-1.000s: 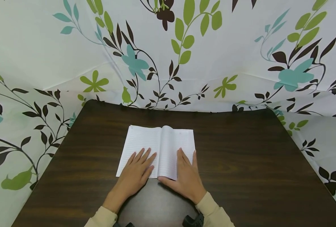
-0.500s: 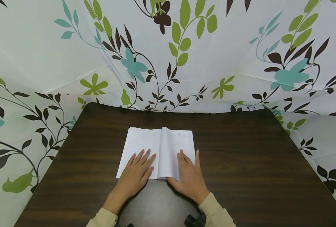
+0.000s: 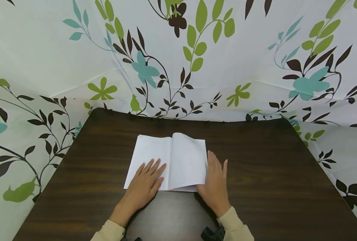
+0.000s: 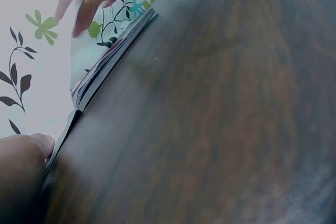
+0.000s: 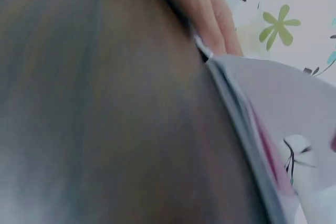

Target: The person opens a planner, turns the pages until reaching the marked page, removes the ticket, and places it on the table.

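Lying open before you: a notebook (image 3: 170, 167) with one page up

Your notebook sits on the dark wooden table (image 3: 272, 174), its centre fold (image 3: 170, 152) running away from you. A raised page (image 3: 187, 160) bows over the right half, lower corner lifted. The left page (image 3: 149, 147), ruled, lies flat.

Your left hand (image 3: 145, 184) rests on that left page, fingers spread wide, gripping nothing. Your right hand (image 3: 213, 184) is at the raised page's outer edge, fingers straight, thumb by the lifted corner; you cannot tell from these views whether it pinches the sheet.

A loose touch at that corner could let the page spring back; a sharp pull could crease it or tear it at the fold. Easing your left palm off might let the notebook swing round.

Nearest you are tan sleeves (image 3: 235, 226) and black wrist gear (image 3: 211, 233). Beyond the table is a white cloth (image 3: 251, 50) printed with leaves and flowers.
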A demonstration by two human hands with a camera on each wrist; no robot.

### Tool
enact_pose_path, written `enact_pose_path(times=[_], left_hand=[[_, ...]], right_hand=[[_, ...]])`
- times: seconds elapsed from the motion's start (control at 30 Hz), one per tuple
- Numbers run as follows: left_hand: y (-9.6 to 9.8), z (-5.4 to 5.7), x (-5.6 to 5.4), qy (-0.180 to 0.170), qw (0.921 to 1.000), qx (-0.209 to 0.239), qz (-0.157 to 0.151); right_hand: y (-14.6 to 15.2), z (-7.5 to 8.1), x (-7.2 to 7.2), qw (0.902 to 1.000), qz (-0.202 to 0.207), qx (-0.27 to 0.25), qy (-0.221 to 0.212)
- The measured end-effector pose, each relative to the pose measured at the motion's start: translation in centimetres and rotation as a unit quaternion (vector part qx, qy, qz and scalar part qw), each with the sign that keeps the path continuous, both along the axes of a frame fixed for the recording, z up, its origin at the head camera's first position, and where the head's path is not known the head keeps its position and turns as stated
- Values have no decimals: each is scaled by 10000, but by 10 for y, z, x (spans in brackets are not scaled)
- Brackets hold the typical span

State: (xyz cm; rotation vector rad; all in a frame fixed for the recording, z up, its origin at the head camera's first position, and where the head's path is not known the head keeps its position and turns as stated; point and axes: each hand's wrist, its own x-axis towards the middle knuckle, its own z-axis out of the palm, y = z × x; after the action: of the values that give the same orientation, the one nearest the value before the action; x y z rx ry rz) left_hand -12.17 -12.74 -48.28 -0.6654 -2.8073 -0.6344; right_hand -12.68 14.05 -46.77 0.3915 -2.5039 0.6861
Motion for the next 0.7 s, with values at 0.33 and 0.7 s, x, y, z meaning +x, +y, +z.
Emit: enact_pose_path(times=[0.33,0.7], left_hand=[[1,-1,-3,36,9960,873,203],[-39,36,-13,948,8826,4393,1383]], right_hand=[[-37,2,1,9810,1151,-1413,-661],[-61,-8,10,9635,2414,-141,-1147]])
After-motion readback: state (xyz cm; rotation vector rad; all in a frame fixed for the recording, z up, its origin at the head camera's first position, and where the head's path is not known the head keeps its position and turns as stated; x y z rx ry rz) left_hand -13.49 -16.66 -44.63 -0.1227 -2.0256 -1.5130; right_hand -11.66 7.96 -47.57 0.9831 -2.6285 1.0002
